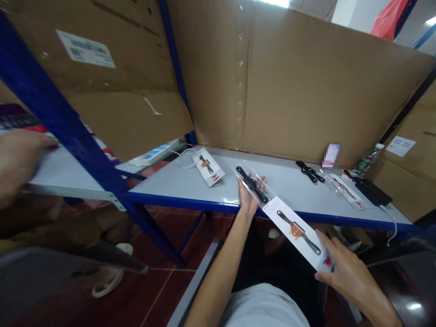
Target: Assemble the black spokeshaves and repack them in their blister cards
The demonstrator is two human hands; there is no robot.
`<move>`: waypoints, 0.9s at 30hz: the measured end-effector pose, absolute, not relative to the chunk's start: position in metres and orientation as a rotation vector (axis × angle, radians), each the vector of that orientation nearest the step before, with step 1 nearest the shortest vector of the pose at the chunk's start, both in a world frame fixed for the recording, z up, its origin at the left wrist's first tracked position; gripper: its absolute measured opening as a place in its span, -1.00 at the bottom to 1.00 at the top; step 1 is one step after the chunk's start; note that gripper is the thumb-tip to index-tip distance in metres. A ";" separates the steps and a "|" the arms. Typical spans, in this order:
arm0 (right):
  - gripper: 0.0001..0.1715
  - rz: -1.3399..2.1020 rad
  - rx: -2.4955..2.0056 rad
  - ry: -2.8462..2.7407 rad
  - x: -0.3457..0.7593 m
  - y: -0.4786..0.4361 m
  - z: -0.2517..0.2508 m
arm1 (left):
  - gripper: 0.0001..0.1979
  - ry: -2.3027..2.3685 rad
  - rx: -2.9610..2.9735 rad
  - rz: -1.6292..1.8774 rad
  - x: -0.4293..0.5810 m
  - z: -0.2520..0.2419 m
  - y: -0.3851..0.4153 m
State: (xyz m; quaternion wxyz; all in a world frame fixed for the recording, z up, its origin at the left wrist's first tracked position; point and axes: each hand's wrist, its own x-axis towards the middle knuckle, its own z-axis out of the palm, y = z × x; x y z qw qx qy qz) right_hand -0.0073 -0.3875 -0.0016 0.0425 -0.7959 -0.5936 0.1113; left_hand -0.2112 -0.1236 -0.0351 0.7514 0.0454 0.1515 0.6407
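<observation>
My left hand (248,200) is palm up, its fingers curled around a clear plastic sleeve holding a black spokeshave (252,184). The near end of that sleeve meets the upper end of a long white box (289,227) printed with a picture of the tool; I cannot tell whether it is partly inside. My right hand (344,268) grips the box's lower end, thumb below and fingers over the far edge. Box and sleeve lie in one slanting line above the table's front edge.
On the white table (177,186) are another printed box (208,167) by a white cable, loose black spokeshaves (309,171), a packaged one (349,193), a black case (373,191) and a bottle (368,161). Cardboard walls enclose the back. A co-worker's blurred hand (20,159) is at left, past a blue post (68,109).
</observation>
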 end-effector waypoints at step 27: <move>-0.03 0.276 -2.067 -1.857 -0.053 -0.338 -0.017 | -0.56 0.380 0.101 1.434 -0.211 -0.033 -0.122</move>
